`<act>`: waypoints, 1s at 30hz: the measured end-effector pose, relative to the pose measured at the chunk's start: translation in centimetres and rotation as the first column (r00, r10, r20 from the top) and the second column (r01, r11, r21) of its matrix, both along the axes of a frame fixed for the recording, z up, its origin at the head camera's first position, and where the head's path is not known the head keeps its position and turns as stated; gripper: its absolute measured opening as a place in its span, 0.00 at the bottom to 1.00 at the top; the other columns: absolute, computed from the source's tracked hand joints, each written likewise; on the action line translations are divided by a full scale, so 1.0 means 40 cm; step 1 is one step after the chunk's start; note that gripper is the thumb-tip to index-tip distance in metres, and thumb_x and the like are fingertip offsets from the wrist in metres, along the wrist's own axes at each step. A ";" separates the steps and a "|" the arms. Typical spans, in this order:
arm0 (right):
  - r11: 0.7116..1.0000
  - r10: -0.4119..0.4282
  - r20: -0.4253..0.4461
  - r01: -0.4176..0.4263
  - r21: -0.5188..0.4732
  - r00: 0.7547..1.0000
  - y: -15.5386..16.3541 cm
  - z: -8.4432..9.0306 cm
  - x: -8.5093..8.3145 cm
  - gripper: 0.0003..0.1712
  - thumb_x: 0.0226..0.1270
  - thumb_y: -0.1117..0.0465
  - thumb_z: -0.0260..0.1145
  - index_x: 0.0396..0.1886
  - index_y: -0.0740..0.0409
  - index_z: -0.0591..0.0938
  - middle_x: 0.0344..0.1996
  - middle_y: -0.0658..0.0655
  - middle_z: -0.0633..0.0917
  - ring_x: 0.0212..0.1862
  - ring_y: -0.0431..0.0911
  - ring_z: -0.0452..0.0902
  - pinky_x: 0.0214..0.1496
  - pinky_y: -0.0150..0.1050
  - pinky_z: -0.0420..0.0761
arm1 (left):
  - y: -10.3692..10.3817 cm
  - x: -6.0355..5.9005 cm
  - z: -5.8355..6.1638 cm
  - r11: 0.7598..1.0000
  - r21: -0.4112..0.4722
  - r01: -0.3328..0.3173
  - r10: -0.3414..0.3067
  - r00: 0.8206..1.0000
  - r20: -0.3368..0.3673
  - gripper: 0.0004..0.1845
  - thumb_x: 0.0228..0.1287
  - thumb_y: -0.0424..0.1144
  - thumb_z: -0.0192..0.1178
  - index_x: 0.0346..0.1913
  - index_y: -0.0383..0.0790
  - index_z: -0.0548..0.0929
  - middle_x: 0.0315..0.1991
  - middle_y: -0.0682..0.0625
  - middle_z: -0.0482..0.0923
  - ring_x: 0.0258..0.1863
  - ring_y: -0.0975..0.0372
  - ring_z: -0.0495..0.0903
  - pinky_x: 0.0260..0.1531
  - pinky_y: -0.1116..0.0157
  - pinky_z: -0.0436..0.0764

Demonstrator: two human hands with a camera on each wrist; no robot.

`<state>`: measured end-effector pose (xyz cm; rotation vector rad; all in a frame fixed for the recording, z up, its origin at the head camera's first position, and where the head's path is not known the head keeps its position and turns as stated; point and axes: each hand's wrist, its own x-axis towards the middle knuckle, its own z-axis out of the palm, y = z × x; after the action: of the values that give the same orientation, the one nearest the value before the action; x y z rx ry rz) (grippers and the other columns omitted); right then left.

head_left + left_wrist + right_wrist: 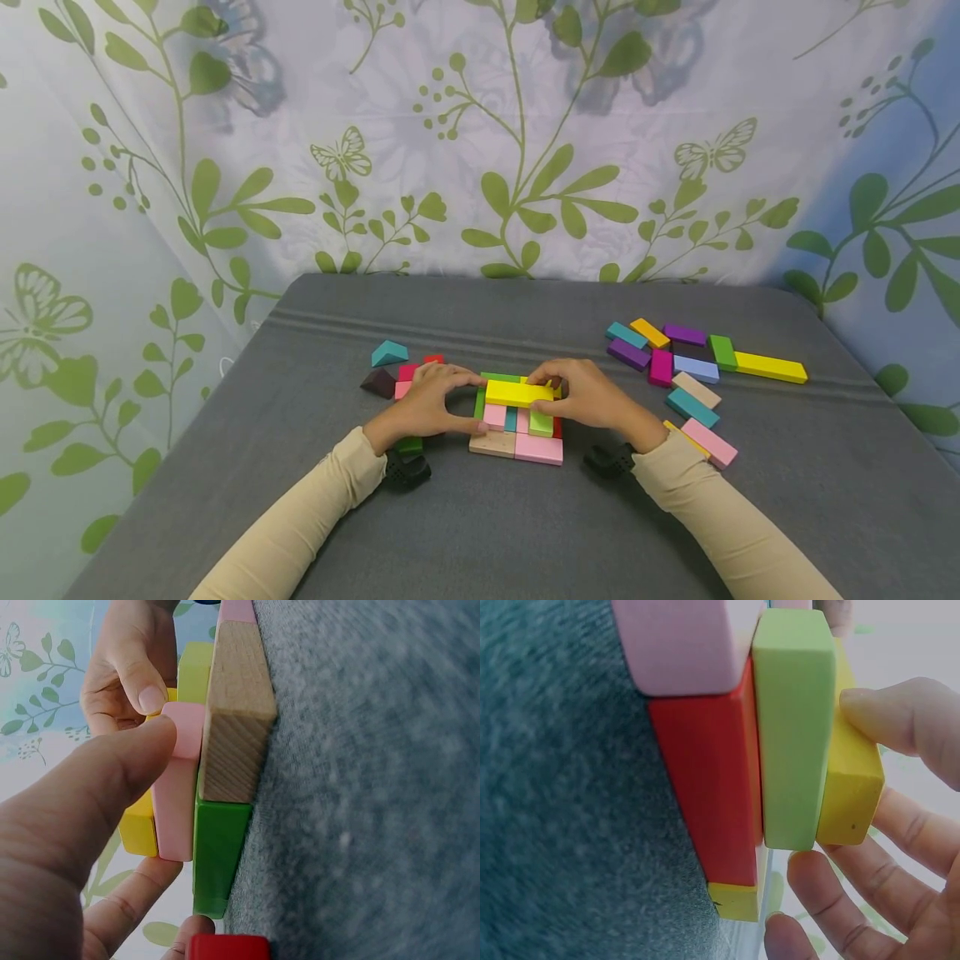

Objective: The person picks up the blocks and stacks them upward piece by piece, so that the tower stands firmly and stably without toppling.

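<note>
Where hands [427, 404] cover, stack [517, 421] hidden — partly.

Both forearms, in beige sleeves, reach forward and converge near the middle. The left hand [427, 406] is curled, thumb low and fingers arched over the top, its grip pinching from the left. The right hand [588, 397] mirrors it, thumb and curled fingers pinching from the right. A dark wrist device sits under each wrist.
</note>
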<state>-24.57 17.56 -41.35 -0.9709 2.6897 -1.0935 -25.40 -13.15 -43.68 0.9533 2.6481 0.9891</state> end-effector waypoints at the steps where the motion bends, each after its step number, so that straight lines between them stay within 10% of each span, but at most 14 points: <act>1: 1.000 -0.001 -0.002 0.001 0.001 1.000 0.000 0.000 0.000 0.18 0.69 0.61 0.79 0.54 0.65 0.89 0.48 0.58 0.91 0.41 0.45 0.80 0.43 0.40 0.84 | 0.000 0.000 0.000 1.000 0.000 -0.001 0.001 1.000 0.001 0.39 0.60 0.53 0.80 0.73 0.42 0.82 0.71 0.42 0.77 0.73 0.43 0.69 0.74 0.35 0.50; 19: 0.999 0.031 0.027 -0.030 -0.019 0.999 0.015 0.001 -0.006 0.21 0.70 0.60 0.78 0.58 0.66 0.87 0.51 0.59 0.90 0.43 0.47 0.79 0.45 0.42 0.85 | 0.003 -0.002 -0.004 1.000 -0.006 -0.008 0.008 1.000 0.022 0.39 0.61 0.53 0.80 0.73 0.42 0.81 0.72 0.41 0.77 0.74 0.42 0.67 0.74 0.35 0.50; 30: 0.987 -0.093 -0.027 0.089 -0.136 0.995 0.178 0.125 -0.005 0.19 0.73 0.67 0.74 0.62 0.65 0.86 0.53 0.60 0.89 0.47 0.44 0.82 0.52 0.37 0.84 | 0.001 0.002 -0.003 1.000 -0.008 -0.010 0.011 0.999 0.037 0.40 0.61 0.54 0.79 0.73 0.42 0.81 0.72 0.40 0.76 0.74 0.41 0.65 0.75 0.34 0.48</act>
<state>-24.77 24.70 -36.36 -0.9007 2.7422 -1.3020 -25.34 -13.09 -43.81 0.9114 2.6275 0.9875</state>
